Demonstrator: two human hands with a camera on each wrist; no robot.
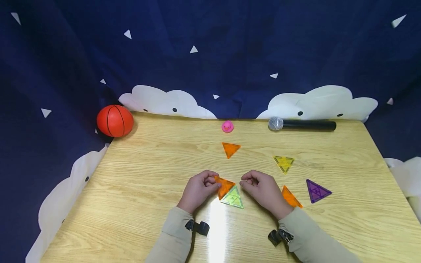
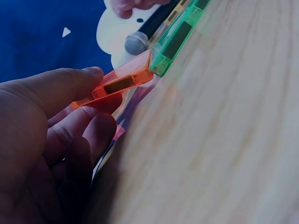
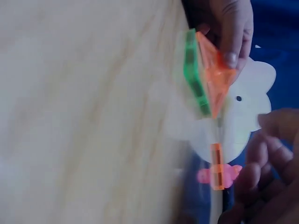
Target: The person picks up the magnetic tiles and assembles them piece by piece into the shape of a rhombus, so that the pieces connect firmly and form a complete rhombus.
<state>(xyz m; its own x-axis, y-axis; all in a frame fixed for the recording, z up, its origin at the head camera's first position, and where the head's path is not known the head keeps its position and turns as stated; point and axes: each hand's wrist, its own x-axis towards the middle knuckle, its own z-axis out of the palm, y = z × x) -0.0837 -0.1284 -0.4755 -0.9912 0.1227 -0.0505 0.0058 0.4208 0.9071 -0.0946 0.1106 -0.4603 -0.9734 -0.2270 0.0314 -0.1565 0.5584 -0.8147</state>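
Left grip (image 1: 200, 190) holds orange triangle (image 1: 225, 187) touching green triangle (image 1: 234, 199); right grip (image 1: 267, 190) nearby

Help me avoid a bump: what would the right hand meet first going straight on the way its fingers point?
Probably the orange triangle in the left hand, just ahead of the right hand; depth is unclear.

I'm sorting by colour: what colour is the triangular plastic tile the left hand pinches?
The triangular plastic tile is translucent orange, clearest in the head view.

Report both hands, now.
Left hand: closed, holding an orange triangle between thumb and fingers.
Right hand: open, fingers loosely curled, holding nothing.
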